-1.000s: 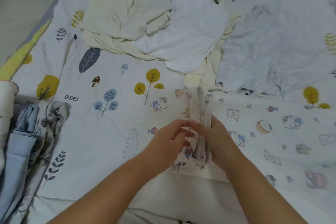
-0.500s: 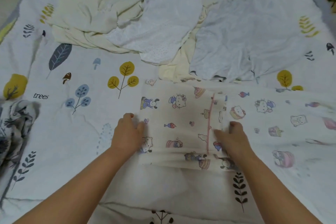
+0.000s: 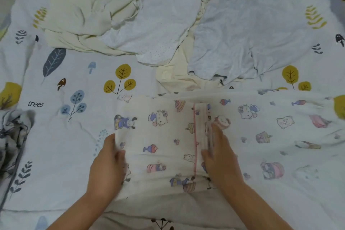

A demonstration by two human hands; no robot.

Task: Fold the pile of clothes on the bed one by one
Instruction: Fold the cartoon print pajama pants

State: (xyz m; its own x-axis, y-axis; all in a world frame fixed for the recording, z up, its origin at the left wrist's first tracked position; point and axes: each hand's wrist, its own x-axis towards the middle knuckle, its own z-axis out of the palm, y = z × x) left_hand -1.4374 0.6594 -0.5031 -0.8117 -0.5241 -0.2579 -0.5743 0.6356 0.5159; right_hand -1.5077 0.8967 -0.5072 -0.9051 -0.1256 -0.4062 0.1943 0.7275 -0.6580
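**Flap down, both hands on the fold**

The hands have parted since a second ago: they met over a raised flap at the middle then, and now that flap lies flat, with one hand at each side of the folded part. The cloth [image 3: 158,136], cartoon-printed with a pink seam, sits on the bed [image 3: 56,136] right in front of the person, its unfolded length trailing off to the right. The left hand [image 3: 107,166] holds the left edge, thumb on top and fingers seemingly tucked under, though the blur hides them. The right hand [image 3: 219,158] lies flat just right of the seam, fingers straight and together, pressing down. This looks thin, light and limp, so it should crease easily but slide and sag. Best taken by edges or corners, then smoothed. Behind waits the pile [image 3: 130,24], cream and white, still unfolded.
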